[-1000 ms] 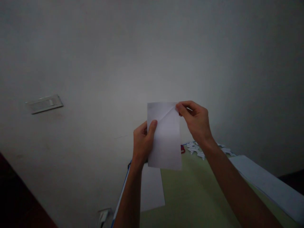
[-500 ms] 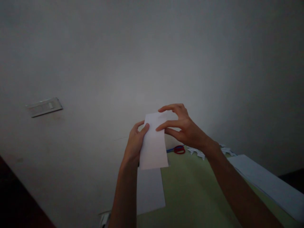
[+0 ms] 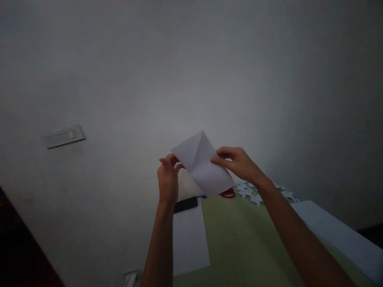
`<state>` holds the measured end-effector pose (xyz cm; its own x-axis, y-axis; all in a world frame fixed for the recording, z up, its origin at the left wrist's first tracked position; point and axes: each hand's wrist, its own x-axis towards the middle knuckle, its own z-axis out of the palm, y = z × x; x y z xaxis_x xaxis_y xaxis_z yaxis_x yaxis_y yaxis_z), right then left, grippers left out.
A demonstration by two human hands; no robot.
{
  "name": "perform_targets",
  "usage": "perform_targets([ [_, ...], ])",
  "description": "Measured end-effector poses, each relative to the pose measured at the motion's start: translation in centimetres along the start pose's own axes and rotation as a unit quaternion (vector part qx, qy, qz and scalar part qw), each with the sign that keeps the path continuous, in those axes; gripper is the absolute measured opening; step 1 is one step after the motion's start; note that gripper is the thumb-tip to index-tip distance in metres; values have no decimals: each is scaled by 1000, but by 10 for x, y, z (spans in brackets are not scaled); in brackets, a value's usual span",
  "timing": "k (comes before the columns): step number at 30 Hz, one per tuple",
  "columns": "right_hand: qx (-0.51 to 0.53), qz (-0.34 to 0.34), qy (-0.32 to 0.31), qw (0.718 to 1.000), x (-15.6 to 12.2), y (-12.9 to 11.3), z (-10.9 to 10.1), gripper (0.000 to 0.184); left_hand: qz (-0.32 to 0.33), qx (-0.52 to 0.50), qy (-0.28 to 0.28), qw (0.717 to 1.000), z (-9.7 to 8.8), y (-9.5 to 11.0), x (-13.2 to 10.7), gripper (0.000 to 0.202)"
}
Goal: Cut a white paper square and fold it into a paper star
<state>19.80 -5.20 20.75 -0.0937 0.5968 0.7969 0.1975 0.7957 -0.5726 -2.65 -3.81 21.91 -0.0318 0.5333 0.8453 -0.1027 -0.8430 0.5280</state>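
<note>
Both my hands hold a folded white paper up in the air in front of a pale wall. The paper is tilted, with a diagonal crease near its top corner. My left hand pinches the paper's left corner with fingertips closed. My right hand grips its right edge between thumb and fingers. Below them lies a green table.
On the table lie a white sheet, a black flat object, red-handled scissors, several small white paper scraps and a stack of white sheets at the right. A switch plate is on the wall.
The paper has been turned from upright to a tilted, diamond-like position. My right hand moved from flat across its front to gripping the right edge; my left hand shifted to the left corner.
</note>
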Motion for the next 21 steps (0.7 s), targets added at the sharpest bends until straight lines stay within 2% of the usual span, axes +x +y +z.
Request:
perform_targets([
  [3,16,13,-18,1000,1,4,1,21,1,41,19,999,-1,-3,-2,49],
  [11,67,35,8,997,2,7,5,23,-7,66,100,993,1,-9,-2,49],
  [21,56,14,11,998,2,2,9,22,-1,86,123,989,4,-6,-2,47],
])
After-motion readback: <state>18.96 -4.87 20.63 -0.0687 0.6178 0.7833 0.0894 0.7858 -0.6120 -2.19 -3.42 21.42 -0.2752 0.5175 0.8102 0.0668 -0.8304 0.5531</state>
